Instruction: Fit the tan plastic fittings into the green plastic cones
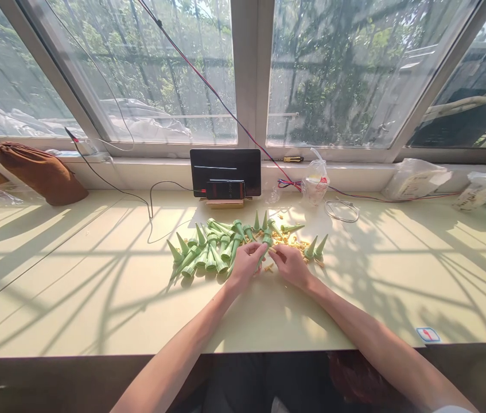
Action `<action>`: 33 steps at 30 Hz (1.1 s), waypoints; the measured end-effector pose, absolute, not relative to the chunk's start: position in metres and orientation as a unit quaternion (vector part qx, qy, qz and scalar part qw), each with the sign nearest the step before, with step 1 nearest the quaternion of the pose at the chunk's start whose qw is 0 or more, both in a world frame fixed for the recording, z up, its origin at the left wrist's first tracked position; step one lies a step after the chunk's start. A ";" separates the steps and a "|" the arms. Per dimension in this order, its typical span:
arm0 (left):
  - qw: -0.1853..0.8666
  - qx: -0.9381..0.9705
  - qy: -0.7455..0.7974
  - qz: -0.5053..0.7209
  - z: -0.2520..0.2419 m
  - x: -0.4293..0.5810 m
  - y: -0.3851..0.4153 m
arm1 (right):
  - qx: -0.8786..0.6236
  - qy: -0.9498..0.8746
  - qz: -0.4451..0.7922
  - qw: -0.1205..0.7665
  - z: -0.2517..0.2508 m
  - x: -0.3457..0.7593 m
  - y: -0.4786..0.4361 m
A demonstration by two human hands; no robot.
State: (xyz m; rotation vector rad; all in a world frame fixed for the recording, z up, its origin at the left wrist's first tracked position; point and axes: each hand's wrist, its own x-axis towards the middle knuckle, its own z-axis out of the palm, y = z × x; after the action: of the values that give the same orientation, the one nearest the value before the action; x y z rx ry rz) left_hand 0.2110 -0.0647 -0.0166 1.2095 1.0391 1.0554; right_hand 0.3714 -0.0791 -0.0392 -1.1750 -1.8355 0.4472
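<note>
While sunlight stripes the pale tabletop, a pile of green cones lies mid-frame. Just right of it, the left hand grips one cone in closed fingers, long axis near-upright in frame, tip direction unclear; the right hand, fingers pinched narrow, touches its right side.

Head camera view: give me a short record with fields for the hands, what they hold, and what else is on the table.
left hand: pinches a green cone
right hand: fingertips at the same cone, grip unclear
pile of green cones: beside the left hand, some upright
yellow pieces: scattered behind the hands
tablet: leans at the window sill, phone before it
brown bag: far left
table: pale yellow, sunlit
</note>
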 end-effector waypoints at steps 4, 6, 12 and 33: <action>0.570 0.518 0.452 0.450 -0.015 0.212 -0.066 | -0.473 -0.733 0.207 0.443 -0.037 0.370 -0.081; 0.567 0.520 0.454 0.449 -0.014 0.212 -0.066 | -0.471 -0.727 0.221 0.448 -0.036 0.370 -0.082; 0.532 0.554 0.453 0.453 -0.013 0.213 -0.068 | -0.476 -0.680 0.304 0.468 -0.033 0.367 -0.085; 0.518 0.583 0.407 0.475 -0.017 0.214 -0.068 | -0.401 -0.481 0.611 0.484 -0.033 0.365 -0.079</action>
State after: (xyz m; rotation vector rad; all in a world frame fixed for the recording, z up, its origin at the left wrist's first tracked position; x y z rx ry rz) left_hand 0.2143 -0.0683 -0.0169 1.3981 0.9769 1.1405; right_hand 0.3652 -0.0785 -0.0329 -0.9770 -1.1726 1.4883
